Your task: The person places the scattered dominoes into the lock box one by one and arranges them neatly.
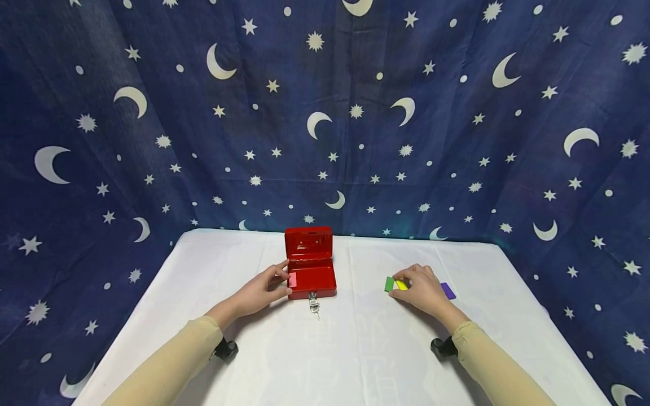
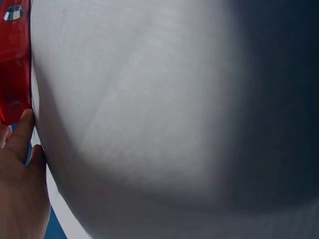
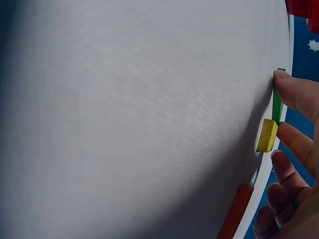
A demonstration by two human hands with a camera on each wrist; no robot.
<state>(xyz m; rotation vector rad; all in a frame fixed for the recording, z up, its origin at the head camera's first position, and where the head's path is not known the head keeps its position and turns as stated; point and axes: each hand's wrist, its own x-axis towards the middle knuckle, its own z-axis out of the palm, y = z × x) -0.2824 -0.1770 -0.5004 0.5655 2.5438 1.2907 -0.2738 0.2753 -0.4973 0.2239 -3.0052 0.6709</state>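
A small red metal box point(image 1: 311, 279) stands on the white-covered table with its lid point(image 1: 308, 242) raised. A pink block point(image 1: 292, 280) lies inside, along its left wall. At that left side rests my left hand point(image 1: 261, 288), thumb by the front corner and the other fingers spread loosely along the edge. Between thumb and index finger, my right hand point(image 1: 424, 287) pinches a green block point(image 1: 389, 283) by its ends. Just beside it is a yellow block point(image 1: 402, 285), partly behind the fingers. A purple block point(image 1: 448, 291) lies right of that hand.
Keys point(image 1: 315, 307) hang from the lock at the box's front. In the right wrist view an orange-red block point(image 3: 236, 211) lies near the fingers, hidden by the hand in the head view. A dark blue curtain point(image 1: 325, 141) with moons and stars stands behind the table.
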